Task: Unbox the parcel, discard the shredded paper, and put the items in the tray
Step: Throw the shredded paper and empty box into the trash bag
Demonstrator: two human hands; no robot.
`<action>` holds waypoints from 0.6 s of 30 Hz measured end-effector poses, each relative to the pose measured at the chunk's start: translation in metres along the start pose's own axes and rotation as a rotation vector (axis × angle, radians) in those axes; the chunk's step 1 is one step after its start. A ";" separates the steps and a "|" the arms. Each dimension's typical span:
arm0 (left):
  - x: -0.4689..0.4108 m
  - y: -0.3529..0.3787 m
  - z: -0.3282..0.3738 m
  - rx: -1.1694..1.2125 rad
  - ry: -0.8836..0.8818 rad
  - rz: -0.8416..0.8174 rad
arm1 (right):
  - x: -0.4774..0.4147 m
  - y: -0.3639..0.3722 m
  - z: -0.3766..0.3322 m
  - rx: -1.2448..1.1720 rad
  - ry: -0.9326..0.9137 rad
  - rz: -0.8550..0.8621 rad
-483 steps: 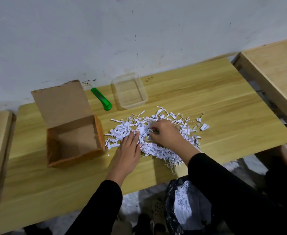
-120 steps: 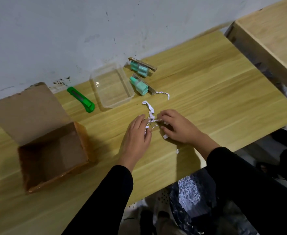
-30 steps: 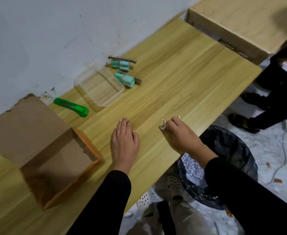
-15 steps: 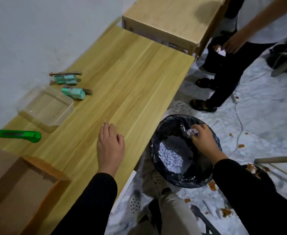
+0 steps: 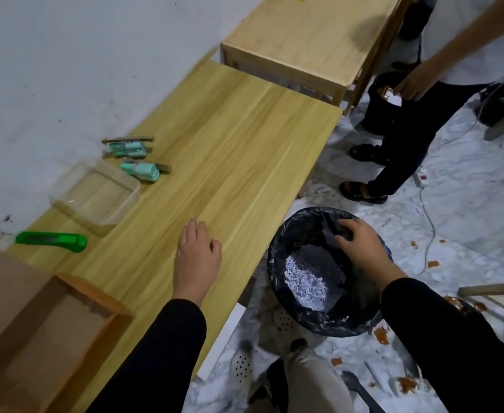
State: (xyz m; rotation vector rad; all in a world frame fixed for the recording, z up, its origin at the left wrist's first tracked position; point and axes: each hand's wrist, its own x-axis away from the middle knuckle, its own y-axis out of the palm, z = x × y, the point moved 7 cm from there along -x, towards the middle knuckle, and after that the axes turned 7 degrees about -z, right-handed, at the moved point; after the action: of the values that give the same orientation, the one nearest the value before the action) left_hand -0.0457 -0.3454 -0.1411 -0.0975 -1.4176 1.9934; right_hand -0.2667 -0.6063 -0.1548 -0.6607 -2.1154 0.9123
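Observation:
My right hand (image 5: pixel 361 248) hovers over the black-lined bin (image 5: pixel 289 234), fingers curled downward, with no paper visible in it. White shredded paper (image 5: pixel 304 278) lies inside the bin. My left hand (image 5: pixel 197 254) rests flat and open on the wooden table (image 5: pixel 239 150). The opened cardboard box (image 5: pixel 36 323) sits at the lower left. A clear plastic tray (image 5: pixel 95 195) stands near the wall with nothing in it. Two teal items on card backing, one (image 5: pixel 130 147) farther and one (image 5: pixel 143 169) nearer, lie just beyond the tray.
A green box cutter (image 5: pixel 52 241) lies between the box and the tray. Another person (image 5: pixel 423 93) stands at the table's far right corner. A second wooden table (image 5: pixel 313 34) adjoins the far end. Paper scraps and a cable (image 5: pixel 426 219) lie on the marble floor.
Over the last second my right hand carried the last paper scraps off the table to the bin; the scrap seen in it half a second ago is gone. My left hand stayed flat.

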 end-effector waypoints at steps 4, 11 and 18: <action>-0.002 -0.017 0.000 0.098 0.000 -0.053 | -0.002 -0.018 -0.062 -0.018 -0.140 0.066; 0.048 -0.106 -0.037 0.329 0.024 0.303 | 0.019 0.030 -0.240 -0.020 -0.548 -0.127; 0.165 -0.156 -0.176 0.454 -0.434 0.794 | 0.085 0.152 -0.371 0.017 -0.759 -0.508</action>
State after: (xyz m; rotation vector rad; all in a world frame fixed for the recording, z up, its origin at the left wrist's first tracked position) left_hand -0.0216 -0.0829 -0.0266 -0.0229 -1.2290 3.1055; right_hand -0.0032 -0.3079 -0.0576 0.3055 -2.7297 0.9670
